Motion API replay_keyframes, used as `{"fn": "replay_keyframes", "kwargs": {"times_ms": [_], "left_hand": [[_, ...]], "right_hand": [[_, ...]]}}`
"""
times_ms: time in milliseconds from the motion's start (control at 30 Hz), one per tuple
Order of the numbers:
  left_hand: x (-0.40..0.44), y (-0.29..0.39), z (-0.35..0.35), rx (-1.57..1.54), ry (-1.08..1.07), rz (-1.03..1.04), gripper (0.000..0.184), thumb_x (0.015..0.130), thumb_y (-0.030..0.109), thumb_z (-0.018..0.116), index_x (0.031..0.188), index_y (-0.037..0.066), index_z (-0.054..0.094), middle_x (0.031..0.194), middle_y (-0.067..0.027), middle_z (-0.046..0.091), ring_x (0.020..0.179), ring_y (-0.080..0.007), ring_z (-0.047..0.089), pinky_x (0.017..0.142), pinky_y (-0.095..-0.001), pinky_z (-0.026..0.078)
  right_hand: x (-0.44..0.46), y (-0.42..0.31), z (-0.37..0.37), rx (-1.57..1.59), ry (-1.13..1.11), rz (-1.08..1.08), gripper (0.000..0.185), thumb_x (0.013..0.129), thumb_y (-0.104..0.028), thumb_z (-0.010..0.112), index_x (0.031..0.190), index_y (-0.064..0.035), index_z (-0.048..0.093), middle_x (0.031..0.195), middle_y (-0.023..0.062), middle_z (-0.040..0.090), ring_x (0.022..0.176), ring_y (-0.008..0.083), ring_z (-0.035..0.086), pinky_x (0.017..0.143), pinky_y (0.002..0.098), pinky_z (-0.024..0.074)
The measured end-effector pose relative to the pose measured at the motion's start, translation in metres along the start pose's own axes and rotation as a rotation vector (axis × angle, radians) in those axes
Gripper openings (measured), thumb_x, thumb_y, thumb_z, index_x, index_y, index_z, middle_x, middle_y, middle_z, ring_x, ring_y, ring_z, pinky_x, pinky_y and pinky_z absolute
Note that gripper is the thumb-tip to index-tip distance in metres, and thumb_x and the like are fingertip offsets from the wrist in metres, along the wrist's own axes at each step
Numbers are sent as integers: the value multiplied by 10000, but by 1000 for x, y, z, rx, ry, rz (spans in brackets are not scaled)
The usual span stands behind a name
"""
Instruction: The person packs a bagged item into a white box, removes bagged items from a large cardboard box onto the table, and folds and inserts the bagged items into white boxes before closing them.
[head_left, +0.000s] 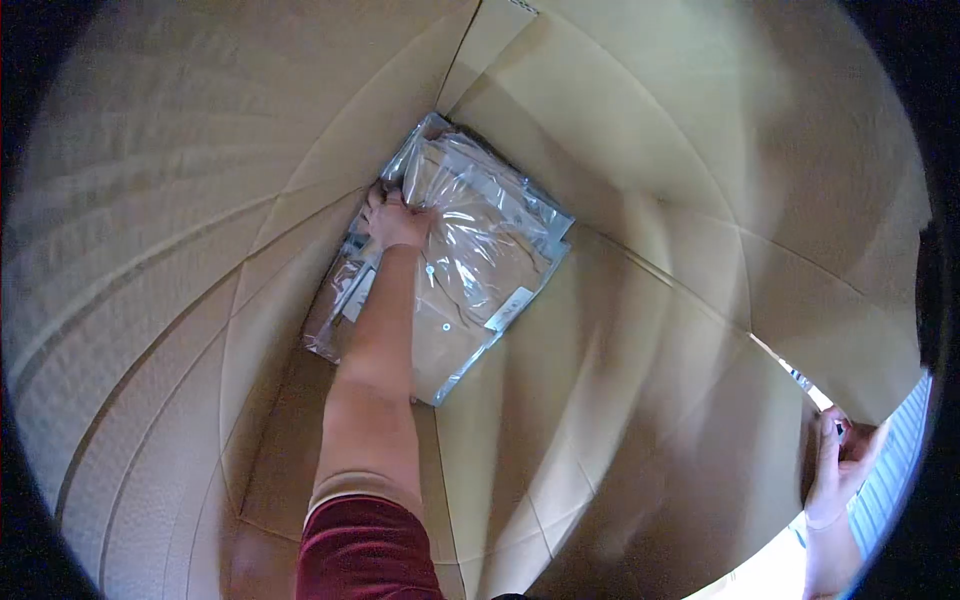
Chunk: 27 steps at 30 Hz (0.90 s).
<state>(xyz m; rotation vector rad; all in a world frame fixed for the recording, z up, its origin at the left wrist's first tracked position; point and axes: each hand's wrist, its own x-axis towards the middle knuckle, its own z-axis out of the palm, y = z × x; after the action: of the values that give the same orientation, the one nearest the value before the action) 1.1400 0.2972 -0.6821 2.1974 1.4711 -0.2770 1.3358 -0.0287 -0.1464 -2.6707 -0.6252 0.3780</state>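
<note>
My left hand [398, 220] reaches deep into a large cardboard box. Its fingers are bent over the left edge of the top clear plastic bag [475, 255], and creases in the film spread out from them. Inside that bag is something flat and tan, perhaps a folded garment, with two small round light spots and a white label [510, 308]. More bagged packs [352, 290] show beneath and to the left; the stack hides most of them. On the right, my right hand [842, 465] is closed on the cut edge of the cardboard box [660, 400].
Tall brown cardboard walls [150, 230] surround the stack, and a bare patch of box floor [300, 440] lies below it on the left. Light enters through a slit [790, 370] beside my right hand. Outside is a ribbed bluish surface [895, 480].
</note>
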Motion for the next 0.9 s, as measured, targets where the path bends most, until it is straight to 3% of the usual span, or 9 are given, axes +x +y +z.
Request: {"fn": "replay_keyframes", "kwargs": {"times_ms": [100, 200, 300, 400, 533, 600, 733, 833, 900], "left_hand": [[1, -4, 15, -144, 34, -37, 776, 584, 451, 824, 1250, 121, 601, 1412, -218, 447, 1244, -381, 493, 1022, -477, 419], [12, 0, -5, -47, -249, -99, 847, 591, 446, 828, 1321, 124, 542, 1404, -233, 460, 1211, -384, 525, 979, -456, 463], [3, -5, 5, -1, -121, 45, 893, 618, 455, 822, 1376, 126, 486, 1392, -224, 483, 1200, -377, 535, 1009, -461, 433], [-1, 8, -16, 149, -379, 62, 917, 657, 492, 792, 1417, 114, 445, 1413, -242, 447, 1256, -376, 495, 1078, -438, 379], [8, -2, -19, 260, -431, 285, 1006, 648, 538, 762, 1469, 109, 369, 1484, -221, 362, 1348, -381, 398, 1145, -410, 307], [26, -12, -4, 191, -506, 238, 1062, 627, 560, 757, 1490, 109, 334, 1534, -201, 293, 1388, -378, 344, 1157, -391, 296], [44, -30, 15, 43, -667, 295, 834, 611, 557, 771, 1251, 47, 614, 1283, -176, 606, 1177, -313, 590, 1008, -379, 477], [18, -9, -15, 178, -647, 339, 685, 622, 558, 774, 1087, 61, 701, 1069, -176, 697, 1020, -329, 664, 914, -403, 526], [-9, -5, -33, -48, -607, 394, 647, 627, 557, 775, 1062, 82, 711, 1058, -181, 695, 1003, -341, 663, 889, -418, 525]], "right_hand": [[-1, -3, 2, -6, 27, 18, 671, 896, 46, 573, 1478, 19, 240, 1102, 96, 543, 939, 167, 515, 893, 309, 410], [3, -9, 6, 5, 13, 17, 662, 901, 39, 569, 1476, 19, 242, 1082, 93, 548, 930, 166, 520, 887, 305, 411], [3, -9, 3, 32, -10, 40, 651, 903, 36, 565, 1471, 20, 247, 1059, 88, 552, 929, 163, 524, 881, 302, 410], [4, -11, 5, 42, -13, 43, 630, 903, 37, 564, 1457, 22, 265, 1045, 83, 554, 932, 157, 528, 873, 299, 410], [2, -7, 4, 7, 12, 30, 610, 898, 43, 568, 1438, 23, 284, 1044, 80, 557, 931, 158, 535, 875, 299, 410], [1, -4, 3, 12, 13, 22, 612, 894, 46, 573, 1434, 22, 286, 1050, 80, 557, 932, 161, 537, 878, 301, 411], [5, -8, 9, 29, 40, -13, 617, 885, 57, 581, 1428, 21, 291, 1066, 84, 553, 929, 161, 539, 874, 299, 417], [9, -15, 12, 43, 25, -49, 666, 875, 96, 565, 1460, 28, 252, 1091, 90, 552, 898, 151, 544, 845, 286, 441], [9, -10, 10, 104, -6, -71, 687, 861, 102, 581, 1463, 29, 256, 1111, 100, 558, 887, 151, 553, 809, 277, 464]]}}
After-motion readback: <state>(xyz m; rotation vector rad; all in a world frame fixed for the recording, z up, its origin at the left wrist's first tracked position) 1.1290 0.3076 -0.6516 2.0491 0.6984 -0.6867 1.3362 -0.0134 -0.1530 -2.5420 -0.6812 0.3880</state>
